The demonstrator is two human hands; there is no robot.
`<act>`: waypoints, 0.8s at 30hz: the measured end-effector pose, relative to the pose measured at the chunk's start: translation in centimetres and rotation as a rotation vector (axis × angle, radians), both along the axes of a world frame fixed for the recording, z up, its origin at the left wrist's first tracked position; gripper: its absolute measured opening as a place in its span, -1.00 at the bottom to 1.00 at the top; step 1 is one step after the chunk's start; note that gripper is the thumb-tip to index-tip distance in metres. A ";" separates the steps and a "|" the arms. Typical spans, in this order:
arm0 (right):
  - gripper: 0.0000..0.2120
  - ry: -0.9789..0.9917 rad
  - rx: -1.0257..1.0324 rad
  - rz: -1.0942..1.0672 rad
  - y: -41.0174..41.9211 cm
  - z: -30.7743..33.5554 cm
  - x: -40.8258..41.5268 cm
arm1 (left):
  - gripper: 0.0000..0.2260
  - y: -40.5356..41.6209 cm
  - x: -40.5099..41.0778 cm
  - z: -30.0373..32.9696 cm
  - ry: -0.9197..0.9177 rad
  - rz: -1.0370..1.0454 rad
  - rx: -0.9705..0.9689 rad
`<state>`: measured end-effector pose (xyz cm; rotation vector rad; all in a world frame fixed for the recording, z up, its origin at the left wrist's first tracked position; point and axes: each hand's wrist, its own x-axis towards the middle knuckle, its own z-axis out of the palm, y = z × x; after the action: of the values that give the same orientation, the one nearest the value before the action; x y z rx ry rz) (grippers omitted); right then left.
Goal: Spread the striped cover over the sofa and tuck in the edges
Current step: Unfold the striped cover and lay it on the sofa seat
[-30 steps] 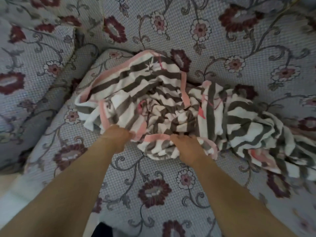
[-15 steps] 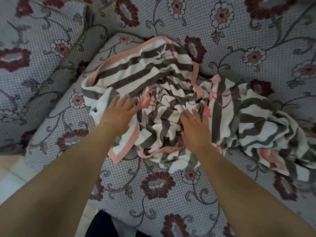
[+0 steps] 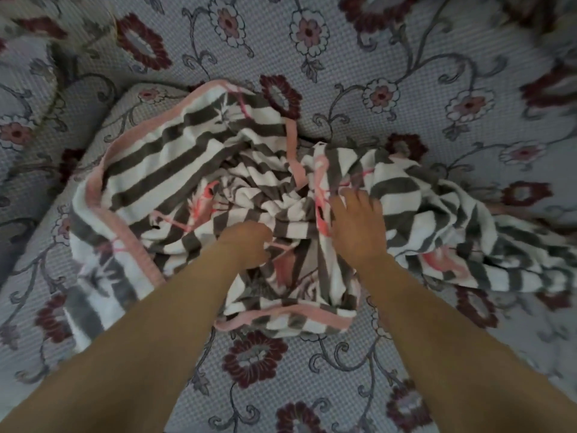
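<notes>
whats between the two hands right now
In the head view, only bunched folds of the striped cover lie between the left hand and the right hand; both hands are on it.

a second ago both hands gripped the near pink-trimmed edge of the grey-and-white striped fleece cover [image 3: 175, 170]. half a second ago they lay flat with fingers spread on the heap. now the left hand [image 3: 246, 245] has curled into the folds at the middle, while the right hand [image 3: 359, 226] has slid further right, fingers spread on the fabric. the cover's near edge has dropped lower on the floral sofa seat [image 3: 281, 385], and more striped cloth lies spread at the left.
</notes>
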<state>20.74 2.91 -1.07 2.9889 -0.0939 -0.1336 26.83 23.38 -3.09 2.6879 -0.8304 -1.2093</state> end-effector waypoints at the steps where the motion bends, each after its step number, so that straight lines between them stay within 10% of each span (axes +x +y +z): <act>1: -0.44 -0.033 -0.006 -0.052 -1.0 0.3 0.9 | -0.58 -2.1 0.2 0.0 -0.008 0.009 -0.073; 6: -0.04 0.192 0.086 -0.367 -6.9 -0.3 3.7 | -0.38 -9.3 1.3 -1.5 -0.090 0.161 -0.363; 15: -0.38 0.348 0.259 -0.475 -13.7 -2.0 -8.3 | -0.22 -18.6 -1.8 -1.5 -0.221 -0.087 -0.296; 24: -0.61 0.609 0.172 -1.070 -19.9 1.7 -24.0 | -0.34 -27.7 -12.6 -0.8 0.189 -0.474 -0.277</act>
<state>-3.26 -17.04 0.62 2.5268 -1.6050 -1.1554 14.28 -4.33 -3.85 2.1843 -1.5304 -1.2841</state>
